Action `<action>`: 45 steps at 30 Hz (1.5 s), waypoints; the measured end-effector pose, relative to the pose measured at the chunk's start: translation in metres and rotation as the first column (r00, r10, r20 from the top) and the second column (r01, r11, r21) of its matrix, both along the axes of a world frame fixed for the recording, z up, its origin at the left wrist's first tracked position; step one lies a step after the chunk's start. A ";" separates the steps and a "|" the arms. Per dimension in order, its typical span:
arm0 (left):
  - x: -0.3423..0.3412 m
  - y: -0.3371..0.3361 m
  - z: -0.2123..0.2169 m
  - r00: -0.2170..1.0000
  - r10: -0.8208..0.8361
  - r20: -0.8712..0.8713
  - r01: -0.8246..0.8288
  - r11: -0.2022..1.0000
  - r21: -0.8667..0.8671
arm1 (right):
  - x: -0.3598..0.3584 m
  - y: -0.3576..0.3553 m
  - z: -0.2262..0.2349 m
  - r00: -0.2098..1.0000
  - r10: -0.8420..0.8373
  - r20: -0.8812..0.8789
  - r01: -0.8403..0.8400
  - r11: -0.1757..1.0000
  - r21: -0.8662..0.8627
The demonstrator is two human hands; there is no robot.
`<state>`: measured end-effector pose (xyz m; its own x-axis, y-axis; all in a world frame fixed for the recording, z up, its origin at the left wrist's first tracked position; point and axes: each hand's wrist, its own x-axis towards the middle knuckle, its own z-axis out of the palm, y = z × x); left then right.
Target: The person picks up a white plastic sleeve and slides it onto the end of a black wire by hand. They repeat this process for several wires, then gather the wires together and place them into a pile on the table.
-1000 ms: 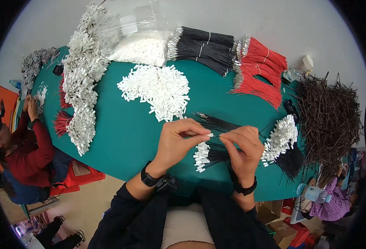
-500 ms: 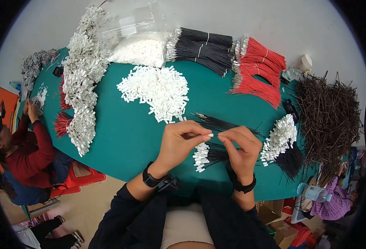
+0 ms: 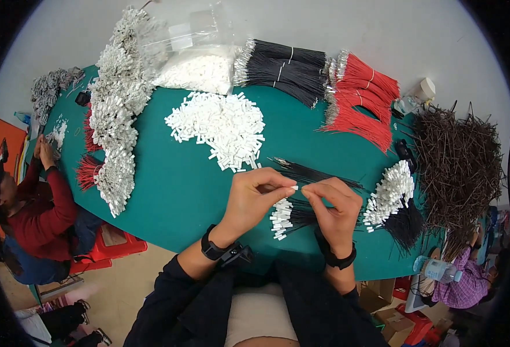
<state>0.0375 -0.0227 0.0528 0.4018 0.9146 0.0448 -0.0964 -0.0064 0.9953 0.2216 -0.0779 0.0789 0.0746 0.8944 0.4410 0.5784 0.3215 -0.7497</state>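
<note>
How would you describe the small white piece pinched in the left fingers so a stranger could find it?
Start at the green table, then the two hands above its near edge. The left hand pinches a white connector at its fingertips. Unlike the loose white pile farther back, it is single and lifted.

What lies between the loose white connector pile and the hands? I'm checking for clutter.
Head view: thin black wires cross part of it; otherwise bare green tabletop separates the pile from both hands.

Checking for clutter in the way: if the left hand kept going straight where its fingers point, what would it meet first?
Probably the right hand: the left hand points right, fingertips nearly touching it over a small white connector.
</note>
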 end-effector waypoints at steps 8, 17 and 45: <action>-0.003 0.003 -0.016 0.850 -0.086 -0.520 0.261 0.925 0.275 | 0.028 -0.001 -0.015 0.943 0.145 0.300 -0.039 0.942 -0.333; -0.026 0.055 -0.034 0.643 0.371 -0.670 0.142 0.802 0.580 | 0.018 0.028 -0.038 0.886 0.077 0.457 0.039 0.970 -0.239; -0.015 0.032 -0.009 0.950 0.096 0.298 0.005 0.947 -0.320 | 0.034 0.038 -0.061 0.890 0.074 0.449 0.027 0.976 -0.216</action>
